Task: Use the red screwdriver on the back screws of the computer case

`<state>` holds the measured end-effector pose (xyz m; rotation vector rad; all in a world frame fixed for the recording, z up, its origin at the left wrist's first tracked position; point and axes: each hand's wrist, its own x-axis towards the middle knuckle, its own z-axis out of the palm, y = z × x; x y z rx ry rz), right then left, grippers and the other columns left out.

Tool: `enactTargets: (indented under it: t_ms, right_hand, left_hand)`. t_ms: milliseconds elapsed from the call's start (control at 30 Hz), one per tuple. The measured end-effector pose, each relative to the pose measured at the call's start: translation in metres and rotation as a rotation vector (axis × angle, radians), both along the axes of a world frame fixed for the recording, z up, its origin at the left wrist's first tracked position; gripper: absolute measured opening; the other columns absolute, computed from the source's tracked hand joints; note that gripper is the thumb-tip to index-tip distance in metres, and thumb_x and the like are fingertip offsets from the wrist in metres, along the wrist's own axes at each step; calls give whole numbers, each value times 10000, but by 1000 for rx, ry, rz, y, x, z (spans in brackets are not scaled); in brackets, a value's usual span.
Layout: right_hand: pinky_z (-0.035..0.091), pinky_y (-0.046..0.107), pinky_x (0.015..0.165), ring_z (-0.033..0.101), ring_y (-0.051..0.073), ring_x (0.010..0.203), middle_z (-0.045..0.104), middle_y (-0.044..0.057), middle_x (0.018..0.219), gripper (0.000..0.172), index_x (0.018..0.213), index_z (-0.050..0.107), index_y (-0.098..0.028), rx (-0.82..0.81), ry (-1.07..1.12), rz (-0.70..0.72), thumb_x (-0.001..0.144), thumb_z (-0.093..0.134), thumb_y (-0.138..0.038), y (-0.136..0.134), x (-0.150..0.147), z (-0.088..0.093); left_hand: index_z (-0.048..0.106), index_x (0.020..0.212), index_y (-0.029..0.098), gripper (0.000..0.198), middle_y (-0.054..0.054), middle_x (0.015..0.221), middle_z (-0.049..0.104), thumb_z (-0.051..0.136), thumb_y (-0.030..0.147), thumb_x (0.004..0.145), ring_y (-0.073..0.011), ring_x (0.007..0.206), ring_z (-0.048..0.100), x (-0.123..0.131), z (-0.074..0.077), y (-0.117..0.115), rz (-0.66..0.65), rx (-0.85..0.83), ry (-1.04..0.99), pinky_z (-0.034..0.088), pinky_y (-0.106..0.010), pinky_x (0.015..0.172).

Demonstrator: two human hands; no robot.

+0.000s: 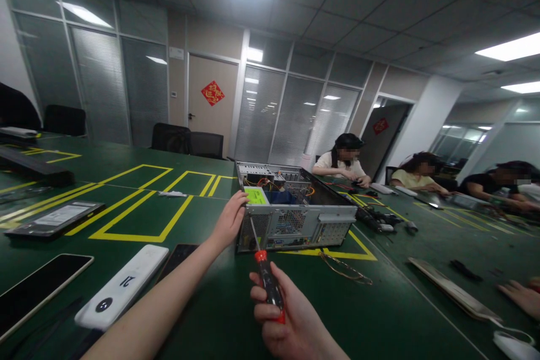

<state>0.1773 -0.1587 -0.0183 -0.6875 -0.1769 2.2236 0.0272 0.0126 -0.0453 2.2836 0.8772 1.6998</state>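
Observation:
An open computer case [312,215] lies on the green table, its perforated back panel facing me and wires showing inside. My left hand [231,215] rests at the case's near left corner, fingers on the edge by a box with a bright yellow-green label [255,196]. What lies under those fingers is partly hidden. My right hand [282,306] is wrapped round the handle of a red and black screwdriver [270,281]. The screwdriver's shaft points up and away, its tip in front of the back panel's left part. Whether the tip touches a screw cannot be made out.
On the green table [202,304], a white device marked 21 [126,284], a phone [42,292] and a hard drive [54,219] lie left. Glasses [346,270] sit right of the case. Several people sit farther right; another person's hand [521,295] is at the right edge.

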Motion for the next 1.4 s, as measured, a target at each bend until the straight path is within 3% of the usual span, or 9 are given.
enactTargets:
  t_ms: [133,300,433,567,667,800,1000,1233,1400]
  right_hand:
    - [178,81,307,297,3,377,401,-44,527,334,706,526,-116,-53,52,-78,874,431,-390,1,2,-6]
    - [460,191,516,558,112,631,562,56,691,392,808,558,-100,-61,-25,-122,867,401,-455,2,-1,-11]
    - [337,141,388,474,69,488,542,20,654,385,923,562,-103,-26,-7,13,875,390,-444,3,1,-14]
    - [155,81,320,302,-6,387,478,-26,601,274,806,540,-105,-11,67,-53,824,532,-379,3,5,-14]
    - [211,71,338,344,-9,413,509,-7,632,216,743,517,-89,5,33,-111,809,569,-288,1,3,-11]
    - [363,123,416,483,56,515,547,20,655,300,797,533,-85,0,-48,-115,855,485,-376,1,2,-7]
    - [264,96,353,400,33,448,487,-9,612,327,881,521,-85,23,118,-11,880,432,-400,4,7,-4]
    - [201,67,311,289,-3,381,384,-56,555,290,774,480,-109,-23,212,-65,886,426,-371,5,9,-4]
    - [383,119,444,480,57,538,505,20,632,296,809,498,-85,-27,109,-112,886,415,-358,5,4,-5]
  left_hand:
    - [494,1107,195,282,-98,1266,490,296,283,927,-210,1289,360,0,0,0,7,-1,-2,295,-448,1080]
    - [490,1116,196,284,-95,1275,486,294,285,930,-208,1294,354,-1,-1,0,10,-4,0,285,-450,1088]
    - [488,1118,196,283,-93,1278,486,296,285,931,-206,1289,361,-2,-1,1,13,-3,1,290,-439,1086]
    - [487,1115,192,280,-95,1275,486,299,287,931,-206,1287,363,-1,-2,2,7,2,-1,282,-444,1090]
    - [485,1114,193,277,-93,1272,486,297,286,932,-204,1292,354,-2,-4,3,-1,0,0,279,-444,1092]
    - [484,1115,195,278,-91,1272,487,297,284,931,-203,1293,355,-2,-4,3,9,7,-1,284,-440,1089]
    - [490,1115,190,289,-97,1272,489,294,293,931,-210,1295,353,-2,-3,2,11,-1,1,284,-444,1087]
    - [488,1112,192,278,-96,1276,486,300,287,931,-208,1287,363,-2,-3,2,8,1,-6,288,-449,1086]
    - [485,1108,196,274,-100,1268,489,297,287,931,-210,1285,366,-1,-2,1,5,2,-8,295,-453,1080]
